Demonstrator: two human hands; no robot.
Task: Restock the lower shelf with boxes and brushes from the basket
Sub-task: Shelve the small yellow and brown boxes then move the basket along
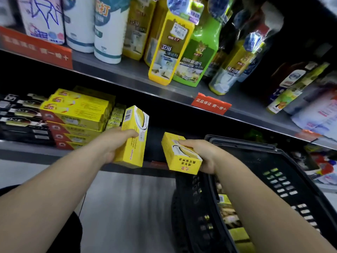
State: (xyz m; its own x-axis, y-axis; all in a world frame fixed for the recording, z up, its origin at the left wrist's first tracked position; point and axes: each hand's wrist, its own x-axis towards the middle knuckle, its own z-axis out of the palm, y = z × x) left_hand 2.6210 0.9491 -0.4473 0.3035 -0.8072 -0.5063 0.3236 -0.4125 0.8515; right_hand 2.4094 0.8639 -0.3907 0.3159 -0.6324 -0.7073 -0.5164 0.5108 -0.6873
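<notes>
At centre frame the left grip (116,141) is closed around an upright yellow box (134,137), held in front of the lower shelf (27,149). Just right of it, the right grip (202,155) clasps a second yellow box (179,156), tilted, above the black basket (191,207) at lower right. Stacked yellow boxes (78,114) sit on that shelf, middle left.

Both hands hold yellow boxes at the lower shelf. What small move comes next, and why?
Probably the left hand sets its box into the dark gap beside the stacked boxes on the lower shelf; that box is closest.
</notes>
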